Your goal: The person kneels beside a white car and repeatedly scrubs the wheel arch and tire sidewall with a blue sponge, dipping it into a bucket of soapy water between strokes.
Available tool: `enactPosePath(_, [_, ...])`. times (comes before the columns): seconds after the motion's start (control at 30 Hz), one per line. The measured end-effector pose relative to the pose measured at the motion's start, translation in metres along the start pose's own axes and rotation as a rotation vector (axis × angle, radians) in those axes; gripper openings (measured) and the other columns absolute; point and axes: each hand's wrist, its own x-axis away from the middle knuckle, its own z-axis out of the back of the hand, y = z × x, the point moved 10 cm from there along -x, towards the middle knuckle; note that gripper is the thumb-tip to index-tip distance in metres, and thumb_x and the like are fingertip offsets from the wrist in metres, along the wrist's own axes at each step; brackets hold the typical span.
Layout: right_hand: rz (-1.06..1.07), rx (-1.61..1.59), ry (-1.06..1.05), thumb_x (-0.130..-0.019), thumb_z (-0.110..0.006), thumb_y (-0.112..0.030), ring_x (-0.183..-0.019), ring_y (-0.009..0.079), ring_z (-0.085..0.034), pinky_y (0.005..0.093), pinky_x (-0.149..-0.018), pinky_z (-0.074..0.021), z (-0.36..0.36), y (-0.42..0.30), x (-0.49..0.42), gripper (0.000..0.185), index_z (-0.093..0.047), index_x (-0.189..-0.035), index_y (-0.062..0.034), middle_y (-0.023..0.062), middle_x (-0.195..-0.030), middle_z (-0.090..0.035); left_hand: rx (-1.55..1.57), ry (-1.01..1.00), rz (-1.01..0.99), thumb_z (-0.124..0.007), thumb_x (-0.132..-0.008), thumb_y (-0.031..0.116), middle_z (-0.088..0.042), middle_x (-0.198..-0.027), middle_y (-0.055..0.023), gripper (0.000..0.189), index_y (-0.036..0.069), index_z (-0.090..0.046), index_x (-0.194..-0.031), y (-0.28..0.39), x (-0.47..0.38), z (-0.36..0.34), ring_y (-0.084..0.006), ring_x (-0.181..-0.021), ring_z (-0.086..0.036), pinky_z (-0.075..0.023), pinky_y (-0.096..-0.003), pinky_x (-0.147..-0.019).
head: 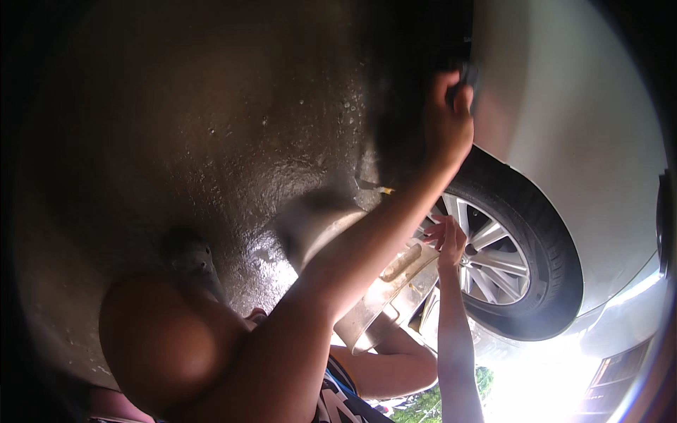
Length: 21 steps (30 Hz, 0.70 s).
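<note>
My left hand (pixel 448 119) reaches up and is closed around a dark object (pixel 465 79), too blurred to name. This object lies against the lower edge of a silver car's body panel (pixel 571 106). Lower down, my right hand (pixel 448 240) is in front of the car's alloy wheel (pixel 494 264), its fingers partly spread and nothing visible in them. Close beside its fingers is the corner of a pale, dirty container (pixel 370 312) with a recessed panel and a thin handle. Whether the right hand touches the container or the wheel I cannot tell.
Wet, rough concrete floor (pixel 254 158) spreads along the left. A small tool with a yellow part (pixel 378 187) lies near the tyre (pixel 560 275). A blurred rounded object (pixel 317 222) adjoins the container. My bent knee (pixel 158 333) is at lower left; grass (pixel 433 404) shows at the bottom.
</note>
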Motion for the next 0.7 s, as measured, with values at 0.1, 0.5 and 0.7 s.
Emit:
enactPosePath(0.1, [-0.010,-0.016,-0.022,-0.109,-0.044,-0.040,-0.053,0.0119,-0.067,0.0190,-0.042,-0.0325,-0.002,0.000,0.001,0.050,-0.070,-0.105,0.0031,0.0076,-0.070,-0.071,-0.043,-0.022,0.046,-0.067,-0.096,0.010,-0.066,-0.099,-0.0079,0.024,0.001,-0.059,-0.117,-0.016,-0.001,-0.002,-0.0134,-0.090,-0.063,-0.0520,-0.0307,-0.077])
enactPosePath(0.5, [-0.024,0.015,-0.032,-0.109,-0.043,-0.040,-0.053,0.0132,-0.067,0.0194,-0.041,-0.0343,-0.001,0.000,-0.002,0.052,-0.069,-0.106,0.0042,0.0104,-0.072,-0.072,-0.088,0.041,0.179,-0.066,-0.099,0.022,-0.063,-0.080,-0.0074,0.024,0.002,-0.062,-0.110,-0.014,-0.032,-0.007,-0.0139,-0.074,-0.058,-0.0482,-0.0316,-0.068])
enactPosePath(0.7, [-0.038,-0.006,-0.033,-0.109,-0.043,-0.040,-0.051,0.0121,-0.065,0.0197,-0.042,-0.0345,-0.001,0.005,-0.005,0.051,-0.069,-0.106,0.0039,0.0089,-0.072,-0.071,-0.248,0.029,0.141,-0.066,-0.098,0.021,-0.067,-0.091,-0.0108,0.022,0.000,-0.063,-0.106,-0.004,-0.026,-0.001,-0.0176,-0.086,-0.062,-0.0495,-0.0340,-0.079])
